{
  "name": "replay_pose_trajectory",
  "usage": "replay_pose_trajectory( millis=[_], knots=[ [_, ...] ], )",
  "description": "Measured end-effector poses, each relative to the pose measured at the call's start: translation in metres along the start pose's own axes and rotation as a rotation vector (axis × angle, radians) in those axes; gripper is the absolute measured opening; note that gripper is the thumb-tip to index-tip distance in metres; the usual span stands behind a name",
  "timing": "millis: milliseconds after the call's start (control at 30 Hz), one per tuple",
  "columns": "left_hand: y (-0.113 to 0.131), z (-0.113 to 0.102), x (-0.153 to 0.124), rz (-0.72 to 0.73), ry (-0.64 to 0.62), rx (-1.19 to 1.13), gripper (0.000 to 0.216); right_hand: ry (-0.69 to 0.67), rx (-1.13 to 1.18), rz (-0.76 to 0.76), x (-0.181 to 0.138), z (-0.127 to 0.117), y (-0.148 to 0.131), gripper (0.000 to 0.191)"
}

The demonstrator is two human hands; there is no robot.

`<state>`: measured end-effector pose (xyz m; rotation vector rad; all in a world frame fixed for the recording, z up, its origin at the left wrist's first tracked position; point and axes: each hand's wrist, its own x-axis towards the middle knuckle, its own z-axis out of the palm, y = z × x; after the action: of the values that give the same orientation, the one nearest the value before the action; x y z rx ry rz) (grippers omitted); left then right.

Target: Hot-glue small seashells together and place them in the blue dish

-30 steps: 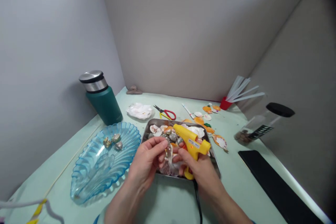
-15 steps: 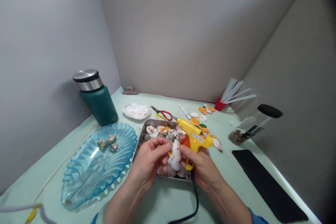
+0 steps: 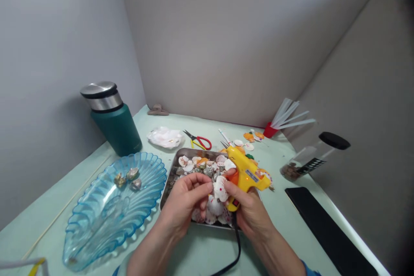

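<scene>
My right hand is wrapped round a yellow hot glue gun, its nozzle pointing up and away to the left. The same hand's thumb pins a white scallop shell with small red spots, tilted so its ribbed face shows. Close by on the left, my left hand has thumb and forefinger pinched at the shell's edge; whatever lies between those fingertips is hidden. Both hands hover over a metal tray full of mixed seashells. A black cord hangs from the gun's handle.
At left are a blue scalloped glass dish with several metallic-looking shells and a teal bottle. Pliers and a white crumpled packet lie behind the tray. Glue sticks, a jar and a black slab are on the right.
The shell has turned to show its broad spotted face. The glue gun has swung slightly right, its nozzle tipping down a little. My view has shifted slightly.
</scene>
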<state>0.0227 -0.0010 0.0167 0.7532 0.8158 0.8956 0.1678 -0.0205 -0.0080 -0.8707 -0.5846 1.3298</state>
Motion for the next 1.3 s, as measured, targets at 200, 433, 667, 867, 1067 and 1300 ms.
replay_pose_trajectory(
  millis=[200,433,667,867,1067,1300],
  knots=[
    [-0.003,-0.002,0.001,0.013,0.018,0.023,0.029,0.005,0.036,0.036,0.003,0.003,0.003,0.032],
    [-0.004,-0.004,0.002,-0.049,-0.017,-0.072,0.026,0.040,0.110,0.052,0.004,0.006,0.000,0.034],
    [-0.006,-0.003,0.002,-0.010,0.034,-0.017,0.028,0.003,0.113,0.088,0.004,0.003,0.001,0.032],
    [-0.009,-0.002,0.000,0.032,0.047,0.020,0.026,0.028,0.097,0.089,0.002,0.003,0.004,0.031],
    [-0.011,-0.002,0.003,0.069,0.049,0.010,0.031,0.046,0.117,0.111,0.003,0.004,0.002,0.032],
    [-0.007,-0.003,0.001,0.234,0.105,0.210,0.025,-0.090,0.301,0.414,0.005,-0.001,-0.004,0.027]
  ],
)
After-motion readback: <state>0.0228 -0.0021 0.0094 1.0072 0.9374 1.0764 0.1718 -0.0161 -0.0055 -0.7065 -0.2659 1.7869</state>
